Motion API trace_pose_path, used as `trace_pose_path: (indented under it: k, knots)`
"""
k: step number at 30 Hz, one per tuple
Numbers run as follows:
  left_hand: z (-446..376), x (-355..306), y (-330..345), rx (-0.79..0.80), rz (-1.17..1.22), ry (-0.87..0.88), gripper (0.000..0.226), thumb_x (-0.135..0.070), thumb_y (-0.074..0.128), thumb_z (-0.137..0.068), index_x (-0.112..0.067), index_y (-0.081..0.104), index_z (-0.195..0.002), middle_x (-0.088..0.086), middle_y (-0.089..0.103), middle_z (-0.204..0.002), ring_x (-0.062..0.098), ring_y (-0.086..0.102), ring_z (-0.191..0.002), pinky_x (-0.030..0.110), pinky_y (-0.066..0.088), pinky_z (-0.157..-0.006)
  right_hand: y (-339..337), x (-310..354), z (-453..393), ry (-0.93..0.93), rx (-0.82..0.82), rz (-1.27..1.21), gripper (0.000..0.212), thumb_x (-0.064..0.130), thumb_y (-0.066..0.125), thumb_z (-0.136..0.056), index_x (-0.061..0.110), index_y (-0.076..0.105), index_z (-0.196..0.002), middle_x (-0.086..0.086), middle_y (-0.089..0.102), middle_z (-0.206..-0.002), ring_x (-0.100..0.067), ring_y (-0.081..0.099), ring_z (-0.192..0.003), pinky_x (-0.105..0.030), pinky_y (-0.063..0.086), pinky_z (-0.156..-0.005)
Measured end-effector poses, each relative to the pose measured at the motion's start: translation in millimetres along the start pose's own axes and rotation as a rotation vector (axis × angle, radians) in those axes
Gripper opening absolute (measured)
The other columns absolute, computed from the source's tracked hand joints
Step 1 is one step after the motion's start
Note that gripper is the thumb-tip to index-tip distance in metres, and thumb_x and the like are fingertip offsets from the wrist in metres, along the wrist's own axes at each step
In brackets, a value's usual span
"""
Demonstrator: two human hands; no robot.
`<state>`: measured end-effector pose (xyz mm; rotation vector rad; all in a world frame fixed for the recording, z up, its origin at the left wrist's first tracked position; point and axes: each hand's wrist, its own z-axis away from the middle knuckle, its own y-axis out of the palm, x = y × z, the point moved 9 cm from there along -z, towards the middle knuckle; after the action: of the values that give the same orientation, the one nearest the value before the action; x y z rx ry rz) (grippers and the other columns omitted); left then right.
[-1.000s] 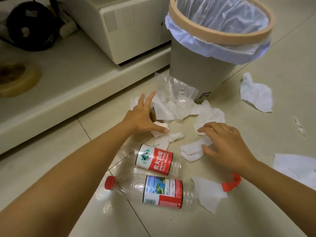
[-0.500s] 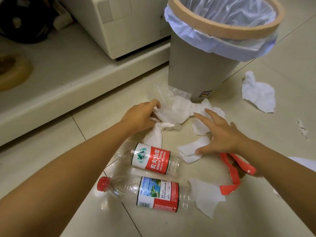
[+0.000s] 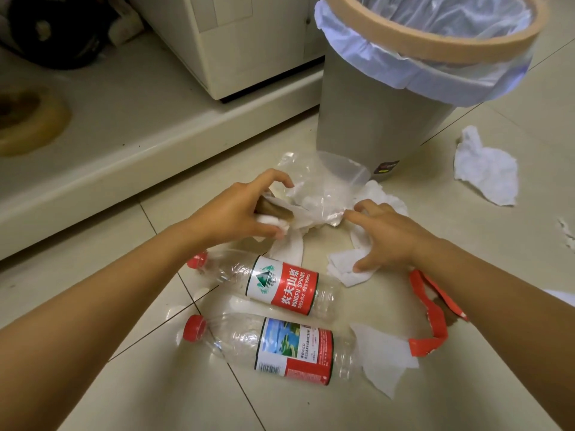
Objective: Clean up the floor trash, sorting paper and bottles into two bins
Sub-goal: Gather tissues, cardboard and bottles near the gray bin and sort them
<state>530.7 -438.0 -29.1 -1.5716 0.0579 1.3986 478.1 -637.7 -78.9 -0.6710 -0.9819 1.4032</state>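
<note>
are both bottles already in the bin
No, both bottles lie on their sides on the floor tiles, in front of the bin.

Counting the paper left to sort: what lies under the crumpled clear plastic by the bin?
Under the clear plastic, white crumpled tissues show through, spreading right to a tissue at its edge. Whether more lies beneath is hidden.
</note>
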Motion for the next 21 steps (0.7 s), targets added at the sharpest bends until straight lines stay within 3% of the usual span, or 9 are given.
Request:
trace_pose_path:
  k: [4,7,9,14,21]
  knots:
    - [8.2,-4.4,-11.8,-0.068,0.063,0.013,0.055,-0.029,0.084,-0.067,-0.031,0.055,-0.115,-0.018,0.071,-0.091,-0.003,0.065,-0.085,0.012,0.049,-0.075,-0.3,4.3,0.6,-0.010,-0.049,-0.094,0.055,0.036,0.074,-0.069,0.038,0.055,-0.121,0.006,0.042,-0.114,-0.015,0.044,-0.101,-0.029,0.041,-0.079]
    - [14.7,3.9,-18.5,-0.137,0.097,-0.006,0.044,-0.023,0.083,-0.069,-0.027,0.061,-0.106,-0.010,0.071,-0.099,0.005,0.068,-0.086,0.026,0.055,-0.077,3.0,9.6,4.3,-0.019,-0.072,-0.102,0.024,0.022,0.064,-0.080,0.027,0.067,-0.103,0.006,0.048,-0.097,-0.018,0.054,-0.090,-0.028,0.038,-0.067]
    - [19.8,9.3,-22.6,-0.188,0.104,-0.026,0.038,-0.020,0.082,-0.070,-0.026,0.064,-0.102,-0.008,0.070,-0.101,0.009,0.068,-0.089,0.034,0.057,-0.080,5.2,15.3,9.4,-0.041,-0.089,-0.120,0.019,0.015,0.060,-0.080,0.023,0.071,-0.094,0.007,0.048,-0.088,-0.016,0.052,-0.082,-0.027,0.035,-0.063]
    - [33.2,7.2,-34.0,-0.297,0.121,-0.043,0.029,-0.014,0.079,-0.073,-0.022,0.067,-0.098,-0.006,0.070,-0.100,0.006,0.067,-0.082,0.021,0.053,-0.075,-13.4,30.5,34.6,-0.056,-0.225,-0.282,0.020,0.008,0.064,-0.075,0.021,0.075,-0.087,0.001,0.057,-0.083,-0.016,0.052,-0.072,-0.028,0.039,-0.061]
    - [60.8,-15.3,-65.6,-0.393,0.052,-0.050,0.021,-0.019,0.076,-0.077,-0.024,0.068,-0.096,-0.010,0.067,-0.096,0.001,0.060,-0.081,0.023,0.050,-0.072,-71.3,76.3,56.3,-0.153,-0.407,-0.385,0.015,0.012,0.071,-0.076,0.021,0.076,-0.086,0.007,0.055,-0.079,-0.009,0.052,-0.070,-0.024,0.042,-0.060]
